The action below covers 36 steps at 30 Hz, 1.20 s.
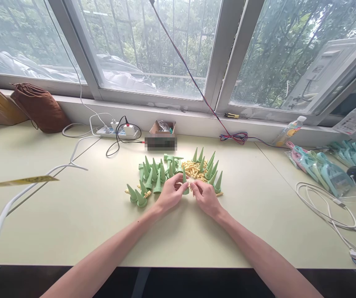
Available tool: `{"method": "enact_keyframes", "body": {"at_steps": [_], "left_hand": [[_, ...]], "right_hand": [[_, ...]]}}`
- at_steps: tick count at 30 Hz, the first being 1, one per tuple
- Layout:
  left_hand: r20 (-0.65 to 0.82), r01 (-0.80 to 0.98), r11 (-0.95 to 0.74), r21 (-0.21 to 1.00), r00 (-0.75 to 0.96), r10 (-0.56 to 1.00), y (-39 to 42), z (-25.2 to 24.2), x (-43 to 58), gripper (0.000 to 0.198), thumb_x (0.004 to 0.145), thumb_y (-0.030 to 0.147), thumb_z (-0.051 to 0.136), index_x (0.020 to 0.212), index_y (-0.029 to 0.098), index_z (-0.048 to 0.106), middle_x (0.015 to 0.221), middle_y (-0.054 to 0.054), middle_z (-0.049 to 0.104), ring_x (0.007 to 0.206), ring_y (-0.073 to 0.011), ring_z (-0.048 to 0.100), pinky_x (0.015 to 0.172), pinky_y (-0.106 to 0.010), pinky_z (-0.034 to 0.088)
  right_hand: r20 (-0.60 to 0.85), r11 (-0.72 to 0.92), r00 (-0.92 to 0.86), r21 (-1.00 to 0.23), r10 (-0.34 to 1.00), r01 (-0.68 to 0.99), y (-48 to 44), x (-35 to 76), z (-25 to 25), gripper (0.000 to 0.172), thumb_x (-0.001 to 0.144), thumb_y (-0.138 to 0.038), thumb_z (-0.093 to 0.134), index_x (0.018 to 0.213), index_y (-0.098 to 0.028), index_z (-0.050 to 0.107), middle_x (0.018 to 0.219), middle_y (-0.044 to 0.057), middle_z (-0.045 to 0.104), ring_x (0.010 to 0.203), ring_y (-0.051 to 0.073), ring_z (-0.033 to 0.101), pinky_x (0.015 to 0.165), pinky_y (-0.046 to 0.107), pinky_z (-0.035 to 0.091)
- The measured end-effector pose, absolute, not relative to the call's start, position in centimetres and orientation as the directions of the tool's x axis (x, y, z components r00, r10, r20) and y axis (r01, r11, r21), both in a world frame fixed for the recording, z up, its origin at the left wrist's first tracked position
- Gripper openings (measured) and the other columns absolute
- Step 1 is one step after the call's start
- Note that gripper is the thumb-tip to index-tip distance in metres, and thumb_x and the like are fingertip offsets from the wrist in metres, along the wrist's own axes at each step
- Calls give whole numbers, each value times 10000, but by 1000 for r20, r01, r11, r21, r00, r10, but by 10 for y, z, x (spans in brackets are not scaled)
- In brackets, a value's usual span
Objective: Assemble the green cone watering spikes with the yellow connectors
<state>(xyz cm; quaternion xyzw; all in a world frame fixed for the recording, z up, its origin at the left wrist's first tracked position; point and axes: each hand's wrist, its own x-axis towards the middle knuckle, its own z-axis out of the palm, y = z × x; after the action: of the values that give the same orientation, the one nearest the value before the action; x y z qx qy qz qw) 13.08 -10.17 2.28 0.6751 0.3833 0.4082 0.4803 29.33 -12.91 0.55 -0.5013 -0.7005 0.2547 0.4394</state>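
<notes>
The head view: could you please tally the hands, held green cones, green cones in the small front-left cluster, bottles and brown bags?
Left hand and right hand: 2
Held green cone: 1
Front-left cluster cones: 3
Bottle: 1
Brown bag: 1
Total: 8

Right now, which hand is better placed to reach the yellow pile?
Probably the right hand: it is close to the yellow pile, while the left hand holds a green cone. Whether the right pinches anything is unclear.

Daylight is streaming through grey-framed windows (165, 49) beyond far edge of worktop (258, 186); pale sill (193, 121) is running beneath, trees (267, 54) crowding outside.
</notes>
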Motion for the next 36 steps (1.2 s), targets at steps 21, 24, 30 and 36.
{"method": "enact_keyframes", "body": {"at_steps": [21,24,30,36], "left_hand": [[44,-21,-39,999,341,939,-103,29,131,373,862,474,597,1054,155,608,804,-12,562,538,-63,407,399,-166,296],[52,-27,-46,999,354,934,-103,28,130,365,872,473,588,1050,155,602,759,5,529,521,-57,381,402,-167,295],[113,27,-133,991,375,920,-100,23,127,344,901,447,556,1079,156,592,714,21,496,505,-56,371,412,-174,307],[170,79,-224,971,425,889,-103,24,128,336,905,433,547,1076,149,606,681,15,506,529,-77,427,458,-193,364]], "right_hand": [[416,429,-120,-826,902,364,-133,292,8,138,901,-285,599,996,-185,601,757,13,631,566,133,551,530,259,440],[420,427,-103,-825,902,371,-133,292,8,137,895,-292,610,977,-183,602,743,9,625,559,132,540,533,260,434],[411,414,-88,-835,907,363,-132,292,7,151,888,-328,621,939,-188,600,735,4,632,550,129,524,539,258,426],[395,393,-77,-837,915,381,-132,295,7,236,928,-376,561,791,-185,568,612,-22,538,523,122,473,523,253,371]]}}
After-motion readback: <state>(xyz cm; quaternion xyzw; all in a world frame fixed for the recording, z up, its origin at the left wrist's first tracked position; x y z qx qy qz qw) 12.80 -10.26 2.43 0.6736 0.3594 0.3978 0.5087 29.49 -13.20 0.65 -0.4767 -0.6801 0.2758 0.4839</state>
